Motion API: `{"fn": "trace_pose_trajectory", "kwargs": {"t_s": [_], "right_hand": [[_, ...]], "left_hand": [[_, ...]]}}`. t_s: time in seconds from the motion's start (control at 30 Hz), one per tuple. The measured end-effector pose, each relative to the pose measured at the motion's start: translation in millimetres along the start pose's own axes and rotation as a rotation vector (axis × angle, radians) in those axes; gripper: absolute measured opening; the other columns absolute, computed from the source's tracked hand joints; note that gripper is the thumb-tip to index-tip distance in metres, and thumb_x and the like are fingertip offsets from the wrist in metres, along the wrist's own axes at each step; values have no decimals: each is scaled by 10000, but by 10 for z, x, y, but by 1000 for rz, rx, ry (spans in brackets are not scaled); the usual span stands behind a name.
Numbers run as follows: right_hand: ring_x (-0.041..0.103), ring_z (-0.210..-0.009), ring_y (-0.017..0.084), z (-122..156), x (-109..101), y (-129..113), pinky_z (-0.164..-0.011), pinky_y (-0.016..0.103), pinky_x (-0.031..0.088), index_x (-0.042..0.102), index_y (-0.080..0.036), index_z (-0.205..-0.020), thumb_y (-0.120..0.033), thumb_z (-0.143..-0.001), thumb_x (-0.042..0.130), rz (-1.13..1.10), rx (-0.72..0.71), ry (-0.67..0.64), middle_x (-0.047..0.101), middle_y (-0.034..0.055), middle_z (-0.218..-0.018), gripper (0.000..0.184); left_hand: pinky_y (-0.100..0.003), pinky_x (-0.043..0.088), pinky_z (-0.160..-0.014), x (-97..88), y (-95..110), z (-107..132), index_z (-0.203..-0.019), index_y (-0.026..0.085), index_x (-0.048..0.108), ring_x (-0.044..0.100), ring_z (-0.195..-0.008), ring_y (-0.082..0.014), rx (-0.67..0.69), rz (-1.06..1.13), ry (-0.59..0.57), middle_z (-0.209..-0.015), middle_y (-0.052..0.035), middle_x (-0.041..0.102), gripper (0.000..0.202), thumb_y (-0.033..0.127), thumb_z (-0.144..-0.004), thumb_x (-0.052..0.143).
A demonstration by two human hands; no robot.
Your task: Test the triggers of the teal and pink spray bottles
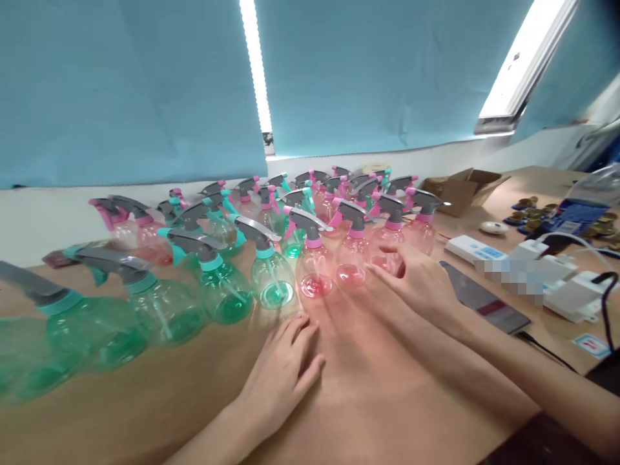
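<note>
My left hand (pixel 285 361) rests on the wooden table with its fingers a little apart and nothing in it. Just beyond its fingertips stands a clear green spray bottle (pixel 272 281) with a grey trigger head. My right hand (pixel 421 279) is at the front of a pink spray bottle (pixel 390 226), its thumb and index finger apart. Part of that bottle's body is hidden behind the fingers; whether they touch it I cannot tell. Beside it stand another pink spray bottle (pixel 352 255) and a pink one (pixel 314 265) further left.
Several green spray bottles (pixel 225 284) continue the front row leftward, with more bottles behind. To the right lie a dark phone-like slab (pixel 484 297), a white power strip (pixel 475 248) with plugs, a white mouse (pixel 493 228) and an open cardboard box (pixel 465 190). Blue sheeting (pixel 378 77) covers the windows.
</note>
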State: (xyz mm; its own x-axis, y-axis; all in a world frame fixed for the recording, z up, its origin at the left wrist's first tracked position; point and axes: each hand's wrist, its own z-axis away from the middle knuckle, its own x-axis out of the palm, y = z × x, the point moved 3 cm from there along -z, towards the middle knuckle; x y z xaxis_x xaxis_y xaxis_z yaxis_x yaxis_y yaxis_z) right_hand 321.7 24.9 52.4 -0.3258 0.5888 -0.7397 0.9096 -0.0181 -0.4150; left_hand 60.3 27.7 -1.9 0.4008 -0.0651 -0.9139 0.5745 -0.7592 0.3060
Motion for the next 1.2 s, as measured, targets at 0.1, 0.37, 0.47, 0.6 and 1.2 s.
{"fn": "trace_pose_trajectory", "kwargs": {"t_s": [0.1,0.37,0.47,0.6,1.2], "right_hand": [[657,-999,302,-136,80,81,-828,438,507,575,-150,-1208,-559,-802,584,-104,4,-65,674,132,-1168,577],[605,-1124,343,-383,260,-99,-889,452,490,559,-117,-1252,-595,-749,621,-231,52,-161,649,191,-1199,696],[618,-1095,348,-421,275,-115,-879,443,488,543,-83,-1266,-611,-754,602,-231,65,-168,661,201,-1168,739],[604,-1105,364,-420,242,-118,-879,447,472,512,-74,-1285,-566,-764,613,-214,73,-184,641,217,-1192,724],[626,-659,184,447,-601,-490,-553,277,413,614,-207,-891,-491,-802,627,-240,-85,-413,651,22,-763,298]], "left_hand": [[-469,425,-1011,0,71,-80,-1251,197,506,469,-1234,-292,-1,31,4,-1306,-114,517,323,266,-935,502],[-460,463,-950,28,300,-227,-1193,208,516,543,-1136,-285,-9,85,49,-1243,-106,561,282,200,-911,498],[-458,473,-931,48,334,-259,-1167,207,529,562,-1102,-283,-13,117,71,-1212,-100,578,261,214,-909,494],[-435,481,-908,63,378,-308,-1157,206,538,581,-1059,-269,-23,183,56,-1174,-92,592,250,227,-913,490],[-554,389,-1012,188,600,-392,-1471,271,116,437,-1275,-355,-139,580,123,-1404,-142,418,953,381,-766,748]]}}
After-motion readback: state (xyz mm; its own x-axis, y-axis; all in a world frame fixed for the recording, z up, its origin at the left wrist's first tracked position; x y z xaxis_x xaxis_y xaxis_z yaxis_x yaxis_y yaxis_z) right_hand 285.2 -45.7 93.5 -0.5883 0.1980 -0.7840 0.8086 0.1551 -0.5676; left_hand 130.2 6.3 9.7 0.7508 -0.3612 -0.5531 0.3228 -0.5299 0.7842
